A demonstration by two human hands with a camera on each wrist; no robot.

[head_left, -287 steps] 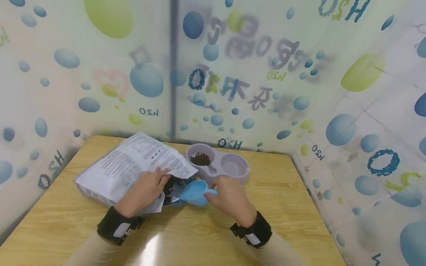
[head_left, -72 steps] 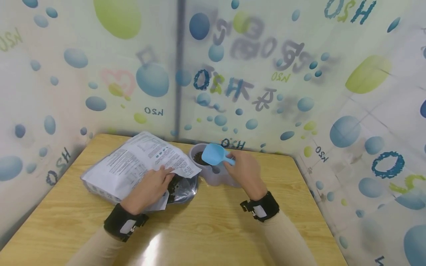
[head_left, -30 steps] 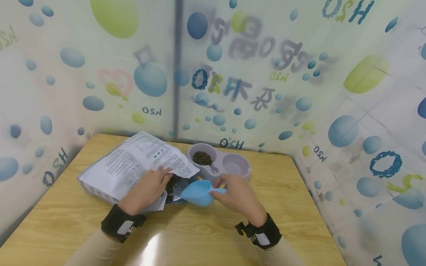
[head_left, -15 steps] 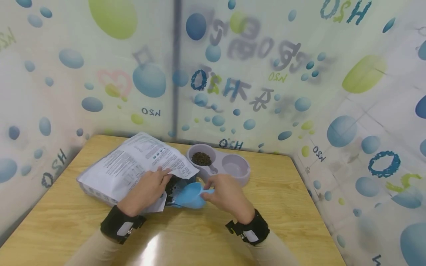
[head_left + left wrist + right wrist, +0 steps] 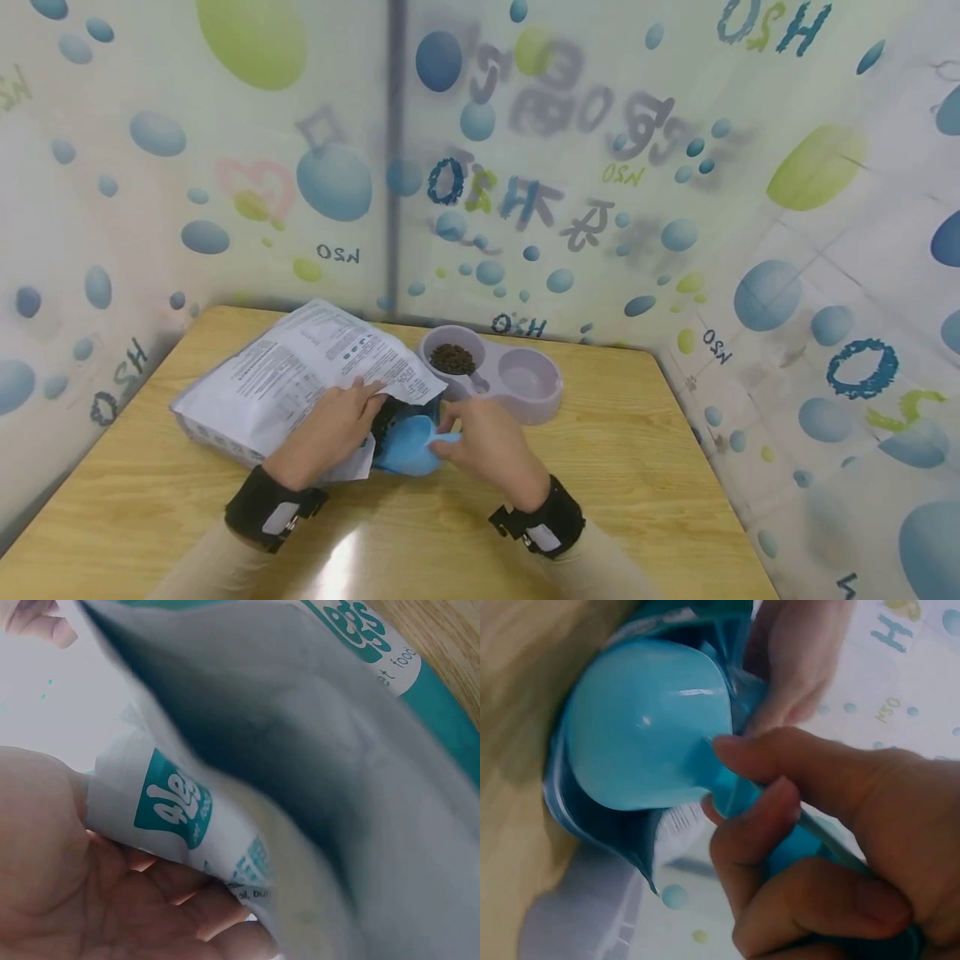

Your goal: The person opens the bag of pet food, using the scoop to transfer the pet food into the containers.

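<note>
A white-backed pet food bag lies on its side on the table, its mouth facing right with dark kibble inside. My left hand grips the upper edge of that mouth; in the left wrist view its fingers curl round the printed flap. A light blue scoop sits partly inside the opening. My right hand holds its handle, thumb on top, as the right wrist view shows. Behind the right hand stands a grey double pet bowl; brown kibble lies in its left compartment. The scoop's contents are hidden.
The wooden table stretches out to the right and in front of the hands. Patterned walls close it in at the back and both sides. The bowl stands near the back edge, close to the bag's right corner.
From above the bowl's left compartment 2.4 s ago, the scoop has come down to the bag's mouth and, in the last second, gone left into it. The left hand keeps its hold.
</note>
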